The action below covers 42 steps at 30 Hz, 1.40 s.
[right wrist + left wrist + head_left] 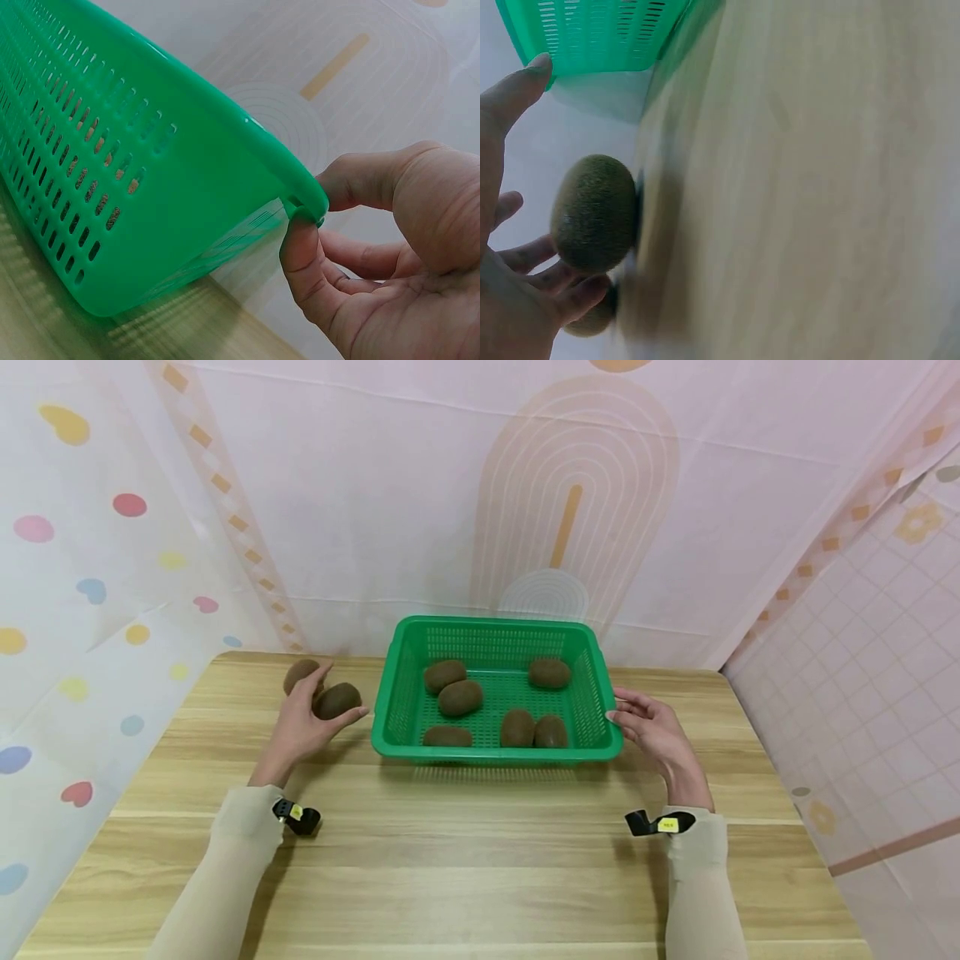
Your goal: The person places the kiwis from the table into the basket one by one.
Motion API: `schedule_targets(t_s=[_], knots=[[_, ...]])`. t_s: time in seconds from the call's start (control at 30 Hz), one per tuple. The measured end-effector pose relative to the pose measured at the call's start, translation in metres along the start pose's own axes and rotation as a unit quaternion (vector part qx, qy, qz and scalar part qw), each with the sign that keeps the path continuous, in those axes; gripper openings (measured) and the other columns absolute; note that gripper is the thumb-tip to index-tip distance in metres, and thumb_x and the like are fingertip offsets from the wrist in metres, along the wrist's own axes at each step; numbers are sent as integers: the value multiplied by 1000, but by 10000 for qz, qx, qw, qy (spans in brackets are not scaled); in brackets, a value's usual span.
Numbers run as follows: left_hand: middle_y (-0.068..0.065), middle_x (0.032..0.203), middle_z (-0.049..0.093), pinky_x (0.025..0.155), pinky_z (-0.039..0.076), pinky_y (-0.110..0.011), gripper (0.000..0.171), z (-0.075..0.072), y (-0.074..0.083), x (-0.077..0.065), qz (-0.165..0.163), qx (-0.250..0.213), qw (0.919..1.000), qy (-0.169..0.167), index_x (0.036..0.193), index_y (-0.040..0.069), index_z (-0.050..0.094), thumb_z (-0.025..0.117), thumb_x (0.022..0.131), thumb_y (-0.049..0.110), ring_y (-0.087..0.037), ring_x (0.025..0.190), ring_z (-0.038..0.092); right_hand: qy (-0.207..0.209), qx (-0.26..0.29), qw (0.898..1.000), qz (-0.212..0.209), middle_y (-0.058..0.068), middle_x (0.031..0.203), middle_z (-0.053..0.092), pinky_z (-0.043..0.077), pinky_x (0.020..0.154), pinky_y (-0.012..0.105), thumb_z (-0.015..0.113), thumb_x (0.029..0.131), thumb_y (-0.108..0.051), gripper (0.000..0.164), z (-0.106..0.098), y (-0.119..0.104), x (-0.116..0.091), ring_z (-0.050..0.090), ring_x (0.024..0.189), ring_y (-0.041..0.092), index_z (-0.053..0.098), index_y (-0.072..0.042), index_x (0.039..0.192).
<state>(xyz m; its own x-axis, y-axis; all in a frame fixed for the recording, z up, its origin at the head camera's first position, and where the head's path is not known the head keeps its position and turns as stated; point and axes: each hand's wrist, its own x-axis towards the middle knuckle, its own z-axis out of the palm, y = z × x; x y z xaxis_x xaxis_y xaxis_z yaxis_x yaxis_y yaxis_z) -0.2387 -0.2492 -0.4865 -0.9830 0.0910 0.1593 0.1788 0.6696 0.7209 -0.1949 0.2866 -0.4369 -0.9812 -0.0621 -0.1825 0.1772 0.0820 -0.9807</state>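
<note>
My left hand [298,727] is spread around a brown kiwi [339,701] on the table's left side. In the left wrist view the thumb [517,91] stands well apart from that kiwi [594,214], while the fingertips lie beside its far side; whether they touch it I cannot tell. Just behind the fingers is a second kiwi [302,674], partly covered by them. Over on the right, my right hand [660,733] pinches the rim of a green plastic basket [259,150] between thumb and fingers. Several kiwis [461,697] lie inside the basket, spread over its floor.
The basket stands on a wood-grain table [465,860], close to its back edge. A patterned cloth wall [360,510] rises right behind the table, with others at left and right. Both wrists carry small black camera mounts [300,817].
</note>
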Motion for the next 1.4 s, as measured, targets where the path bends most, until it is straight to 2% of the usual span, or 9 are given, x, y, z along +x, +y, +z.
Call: schedule_targets(t_s=[0.13,0.27,0.4,0.57,0.8,1.13,1.27,1.4], knots=[[-28,163,30,114,32,-73,103,3,-6,0,-177,-188,9997,-35,165,13,20,80,88,48,-52,147,33,12,-28,10000,-8,-7,111,62,58,83,16,61,101,-2,57,0,1,1,65,98,1,39,3,154],[-31,161,32,115,32,-72,96,5,-9,1,-211,-393,9990,43,163,8,24,80,91,36,-53,147,34,11,1,10000,-36,-7,110,63,58,83,16,61,101,-2,58,-1,2,1,65,98,1,39,4,154],[-32,154,41,108,41,-67,77,7,-12,1,-284,-530,9981,159,158,5,36,76,95,23,-53,137,44,-21,-14,10000,-68,-6,111,62,57,83,15,61,101,-3,59,-1,1,0,64,98,1,38,5,154],[-31,148,50,100,47,-63,62,8,-11,0,-352,-442,9982,207,150,5,50,75,96,23,-53,127,52,-9,-43,10000,-30,-5,112,62,57,84,15,61,101,-4,58,-1,0,-1,64,98,1,38,4,154],[-30,148,50,102,47,-63,61,10,-8,-1,-428,-522,9975,213,149,4,50,75,96,19,-52,128,52,1,-73,10000,-34,-6,112,62,58,84,16,61,101,-4,58,-2,2,1,64,98,1,39,3,154],[-28,146,51,95,52,-57,62,7,-1,-4,-531,-557,9965,335,150,7,51,74,96,26,-49,122,56,-8,-66,10000,-22,-4,113,61,57,84,16,61,101,-4,58,0,2,1,64,98,2,39,3,154],[-28,142,53,92,53,-51,60,5,5,-4,-517,-565,9960,455,149,7,53,74,96,24,-46,118,57,9,3,10000,-2,-5,112,62,58,84,16,61,101,-2,58,0,1,0,64,98,2,39,3,154],[-26,140,55,85,52,-32,58,2,12,-5,-477,-498,9959,583,147,7,55,76,95,23,-44,115,59,-11,50,10000,-51,-5,111,62,58,83,16,61,101,-1,57,0,0,0,65,97,1,40,4,153]])
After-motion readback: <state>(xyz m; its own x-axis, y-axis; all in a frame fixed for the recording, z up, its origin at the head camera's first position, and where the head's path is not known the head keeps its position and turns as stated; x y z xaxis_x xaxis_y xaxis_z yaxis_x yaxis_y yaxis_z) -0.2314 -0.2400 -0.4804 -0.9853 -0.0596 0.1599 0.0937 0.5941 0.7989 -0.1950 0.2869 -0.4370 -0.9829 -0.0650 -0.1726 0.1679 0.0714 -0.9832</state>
